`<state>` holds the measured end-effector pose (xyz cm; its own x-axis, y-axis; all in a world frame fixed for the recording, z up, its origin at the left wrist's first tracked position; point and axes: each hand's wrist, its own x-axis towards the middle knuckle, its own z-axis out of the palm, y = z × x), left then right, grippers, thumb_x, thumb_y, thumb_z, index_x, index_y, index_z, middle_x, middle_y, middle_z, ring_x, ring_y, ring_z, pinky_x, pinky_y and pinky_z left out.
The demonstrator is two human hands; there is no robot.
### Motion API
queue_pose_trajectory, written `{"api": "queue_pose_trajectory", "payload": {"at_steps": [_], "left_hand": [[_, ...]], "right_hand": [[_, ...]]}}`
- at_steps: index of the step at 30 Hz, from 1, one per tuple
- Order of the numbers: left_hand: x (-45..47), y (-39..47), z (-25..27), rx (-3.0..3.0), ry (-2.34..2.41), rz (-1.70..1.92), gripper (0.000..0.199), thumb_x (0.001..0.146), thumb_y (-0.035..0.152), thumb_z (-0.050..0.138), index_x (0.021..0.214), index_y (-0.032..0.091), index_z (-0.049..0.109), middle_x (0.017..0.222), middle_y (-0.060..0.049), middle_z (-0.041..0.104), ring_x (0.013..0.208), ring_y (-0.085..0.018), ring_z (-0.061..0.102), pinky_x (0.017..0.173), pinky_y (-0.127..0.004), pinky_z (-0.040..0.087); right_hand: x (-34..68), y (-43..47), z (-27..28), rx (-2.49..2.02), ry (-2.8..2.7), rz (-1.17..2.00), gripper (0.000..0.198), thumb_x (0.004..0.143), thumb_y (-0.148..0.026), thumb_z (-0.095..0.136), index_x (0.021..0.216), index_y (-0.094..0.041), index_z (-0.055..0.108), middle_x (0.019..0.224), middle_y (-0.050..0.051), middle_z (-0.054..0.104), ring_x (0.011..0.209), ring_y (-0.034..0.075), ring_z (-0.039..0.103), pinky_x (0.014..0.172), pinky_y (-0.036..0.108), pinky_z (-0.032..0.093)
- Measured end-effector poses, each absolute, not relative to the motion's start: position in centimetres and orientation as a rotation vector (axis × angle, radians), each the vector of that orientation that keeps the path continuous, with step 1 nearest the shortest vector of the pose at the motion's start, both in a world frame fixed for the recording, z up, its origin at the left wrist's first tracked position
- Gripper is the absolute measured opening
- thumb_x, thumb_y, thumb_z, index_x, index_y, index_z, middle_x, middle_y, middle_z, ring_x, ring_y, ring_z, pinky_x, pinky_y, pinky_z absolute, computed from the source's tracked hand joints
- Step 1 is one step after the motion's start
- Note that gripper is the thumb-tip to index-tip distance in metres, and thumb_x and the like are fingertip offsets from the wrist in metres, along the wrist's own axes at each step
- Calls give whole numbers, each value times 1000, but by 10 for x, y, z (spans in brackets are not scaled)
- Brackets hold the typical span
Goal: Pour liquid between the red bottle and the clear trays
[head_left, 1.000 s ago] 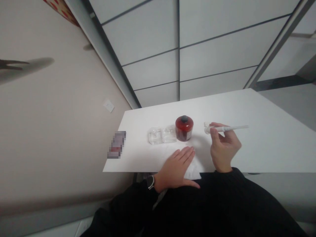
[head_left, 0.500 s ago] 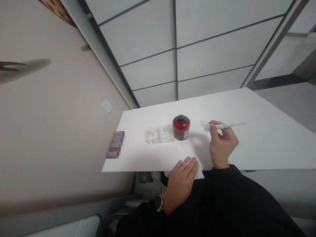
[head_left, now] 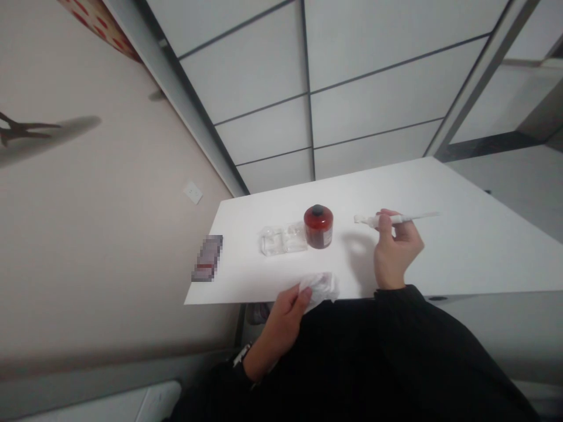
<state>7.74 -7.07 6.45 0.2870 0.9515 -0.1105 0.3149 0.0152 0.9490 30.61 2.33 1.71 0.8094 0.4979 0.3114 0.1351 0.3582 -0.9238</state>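
My left hand [head_left: 285, 313] is closed around a crumpled white tissue [head_left: 322, 286] at the table's front edge. My right hand [head_left: 398, 249] is raised over the table, its thumb and fingers pinching a slim white pump [head_left: 373, 220]. A knobbly pale end of the pump points left and a thin tube sticks out to the right. Between and beyond the hands stands a squat, dark red bottle [head_left: 318, 228] with a black cap and a label on its side. Clear plastic-looking containers [head_left: 284, 240] lie against the bottle's left side; their exact kind is hard to make out.
A blurred-out flat item [head_left: 207, 258] lies at the left end of the white table [head_left: 466, 246]. Behind the table are white panelled doors [head_left: 264, 94]. On the left wall are a socket [head_left: 193, 192] and a branching hook [head_left: 26, 130].
My left hand lay flat on the spread tissue; now it has gathered the tissue up and moved slightly left. My right hand still holds the pump in nearly the same place.
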Motion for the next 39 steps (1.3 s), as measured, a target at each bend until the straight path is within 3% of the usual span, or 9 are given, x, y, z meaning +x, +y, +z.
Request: {"api": "queue_pose_trajectory", "payload": {"at_steps": [5,8,11,16,20,25,29,34,39], "left_hand": [[72,-64,62,1336,1302,894,56,87,73,70,70,20,72,70,-2,69,74,-22,60,77,-34,50],[68,-61,62,1200,1297,989,49,84,69,76,82,21,79,86,-5,79,95,-28,70,97,-38,53],[66,-57,66,1013,1233,1045,54,77,72,82,93,20,82,97,-8,84,114,-33,73,113,-44,50],[62,-53,81,789,1159,1060,61,63,70,92,95,19,81,95,-9,85,118,-37,76,111,-51,55],[54,-56,91,742,1142,1067,57,64,63,94,94,17,80,98,-11,85,119,-38,76,108,-51,57],[42,-58,98,731,1110,1091,55,67,60,92,98,16,79,106,-13,85,124,-39,74,109,-51,57],[34,-59,102,699,1128,1150,55,66,57,91,102,17,79,103,-11,85,128,-39,72,109,-50,58],[22,-64,111,643,1103,1201,51,67,54,92,99,17,79,105,-11,85,127,-39,72,110,-49,58],[3,-71,114,623,1050,1237,52,72,52,91,105,15,79,116,-13,83,132,-37,70,118,-49,52]], "right_hand": [[308,23,20,-1208,-609,250,41,88,-58,74,98,-18,75,100,11,78,94,25,74,76,39,61],[313,21,20,-1268,-669,222,40,89,-57,72,101,-19,76,103,10,79,95,24,74,74,38,62],[318,22,12,-1347,-885,261,41,89,-58,72,101,-20,77,107,10,79,95,24,73,76,41,65],[319,31,-17,-1443,-1173,381,51,88,-66,67,99,-17,77,109,15,79,92,28,74,83,49,64],[316,36,-33,-1575,-1222,395,57,88,-65,65,113,-15,75,101,16,80,80,29,73,85,53,60],[314,38,-37,-1707,-1244,381,66,85,-56,67,136,-14,64,98,15,81,81,31,74,81,49,58],[310,38,-36,-1723,-1250,359,67,84,-59,66,135,-16,64,103,16,82,86,31,74,83,47,57],[308,33,-30,-1638,-1225,331,61,91,-66,55,120,-15,71,107,20,80,93,33,75,89,52,58],[305,12,-10,-1504,-1180,278,66,102,-66,45,139,-14,62,131,22,72,111,31,74,99,52,60]]}}
